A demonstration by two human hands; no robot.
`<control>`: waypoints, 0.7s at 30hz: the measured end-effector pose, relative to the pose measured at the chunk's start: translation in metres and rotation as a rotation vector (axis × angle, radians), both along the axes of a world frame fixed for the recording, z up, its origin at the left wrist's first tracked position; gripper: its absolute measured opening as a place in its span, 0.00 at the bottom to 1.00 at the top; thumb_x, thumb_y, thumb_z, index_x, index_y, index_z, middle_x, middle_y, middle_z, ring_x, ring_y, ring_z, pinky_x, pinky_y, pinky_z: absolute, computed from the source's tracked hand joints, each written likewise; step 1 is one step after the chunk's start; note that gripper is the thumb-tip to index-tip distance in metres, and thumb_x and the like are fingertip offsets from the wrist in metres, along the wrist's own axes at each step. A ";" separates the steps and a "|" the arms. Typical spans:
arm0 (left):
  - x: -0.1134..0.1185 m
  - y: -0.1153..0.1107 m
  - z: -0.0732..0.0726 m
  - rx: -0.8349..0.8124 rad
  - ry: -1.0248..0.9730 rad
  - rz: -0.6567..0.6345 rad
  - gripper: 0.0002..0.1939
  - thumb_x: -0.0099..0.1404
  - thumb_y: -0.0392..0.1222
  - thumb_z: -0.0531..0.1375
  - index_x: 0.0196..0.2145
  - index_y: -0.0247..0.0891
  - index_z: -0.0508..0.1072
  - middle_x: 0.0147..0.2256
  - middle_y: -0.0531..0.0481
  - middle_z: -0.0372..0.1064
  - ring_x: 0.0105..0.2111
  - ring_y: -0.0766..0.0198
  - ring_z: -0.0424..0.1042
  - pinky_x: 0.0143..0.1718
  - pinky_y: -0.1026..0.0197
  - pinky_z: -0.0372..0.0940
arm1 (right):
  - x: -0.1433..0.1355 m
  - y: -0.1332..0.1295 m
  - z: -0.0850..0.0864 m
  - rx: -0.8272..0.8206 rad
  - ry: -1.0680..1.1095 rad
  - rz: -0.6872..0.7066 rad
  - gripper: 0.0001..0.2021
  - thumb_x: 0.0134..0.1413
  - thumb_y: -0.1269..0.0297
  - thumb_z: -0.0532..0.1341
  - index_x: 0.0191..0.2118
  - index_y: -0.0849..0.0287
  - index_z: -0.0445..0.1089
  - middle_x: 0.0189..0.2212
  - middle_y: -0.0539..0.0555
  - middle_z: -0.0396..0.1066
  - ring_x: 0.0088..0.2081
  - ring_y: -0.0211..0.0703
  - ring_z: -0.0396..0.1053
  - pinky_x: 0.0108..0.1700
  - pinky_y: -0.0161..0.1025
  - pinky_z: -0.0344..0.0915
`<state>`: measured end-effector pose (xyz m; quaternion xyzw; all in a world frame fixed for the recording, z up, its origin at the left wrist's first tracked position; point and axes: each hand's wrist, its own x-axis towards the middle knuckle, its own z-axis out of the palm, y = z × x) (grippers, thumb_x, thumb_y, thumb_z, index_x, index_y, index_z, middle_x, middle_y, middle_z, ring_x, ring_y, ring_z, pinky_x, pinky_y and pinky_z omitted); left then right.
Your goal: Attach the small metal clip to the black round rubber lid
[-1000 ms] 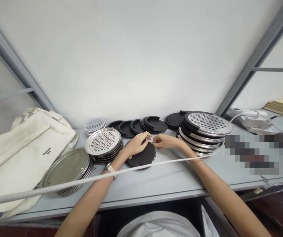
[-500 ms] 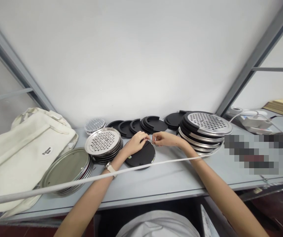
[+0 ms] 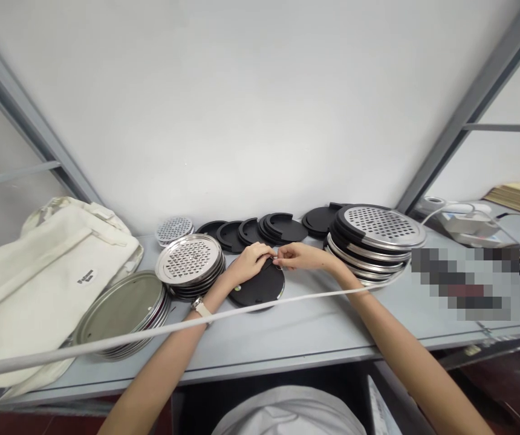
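A black round disc lies on the grey table in front of me. My left hand rests over its far edge, fingers bent and pressed together, and a watch with a pale strap is on that wrist. My right hand pinches at the disc's far right edge, its fingertips almost meeting those of the left. Whatever small thing is between the fingertips is too small to make out. Left of the disc stands a stack of round plates with a perforated metal grater plate on top.
A taller stack of perforated metal plates and black rings stands right. Behind, black round holders line the wall. Greenish round plates and a cream canvas bag lie left. A white cord crosses in front of my arms.
My right hand has shifted slightly left, closing the small gap to my left hand's fingertips. The left hand and the disc stay nearly where they were.
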<state>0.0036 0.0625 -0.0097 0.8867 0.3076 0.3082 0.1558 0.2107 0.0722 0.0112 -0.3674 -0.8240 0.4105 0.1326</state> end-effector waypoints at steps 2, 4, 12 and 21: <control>0.001 -0.001 0.001 0.003 0.009 0.001 0.13 0.65 0.30 0.50 0.40 0.38 0.72 0.38 0.49 0.70 0.41 0.61 0.67 0.45 0.59 0.62 | -0.002 0.000 -0.001 0.008 -0.006 0.003 0.17 0.52 0.49 0.57 0.27 0.60 0.63 0.20 0.47 0.65 0.24 0.35 0.61 0.28 0.34 0.58; 0.001 -0.002 0.001 0.004 0.016 0.012 0.12 0.65 0.30 0.50 0.40 0.39 0.70 0.38 0.49 0.70 0.42 0.61 0.66 0.46 0.59 0.62 | -0.003 0.001 -0.003 0.023 -0.023 0.004 0.14 0.53 0.53 0.56 0.26 0.60 0.62 0.20 0.48 0.65 0.23 0.35 0.62 0.28 0.34 0.59; 0.003 -0.013 0.007 0.143 0.044 0.212 0.12 0.65 0.29 0.47 0.40 0.38 0.66 0.41 0.47 0.64 0.41 0.62 0.67 0.44 0.61 0.62 | -0.003 0.000 -0.003 0.052 -0.048 0.015 0.11 0.56 0.63 0.52 0.24 0.58 0.59 0.20 0.48 0.65 0.23 0.35 0.62 0.30 0.34 0.60; 0.005 -0.035 0.018 0.133 0.483 0.381 0.09 0.65 0.46 0.53 0.34 0.38 0.66 0.29 0.49 0.69 0.29 0.58 0.70 0.30 0.61 0.59 | -0.006 -0.003 0.003 0.096 -0.154 0.005 0.15 0.60 0.60 0.50 0.23 0.59 0.59 0.19 0.50 0.65 0.22 0.36 0.61 0.29 0.34 0.58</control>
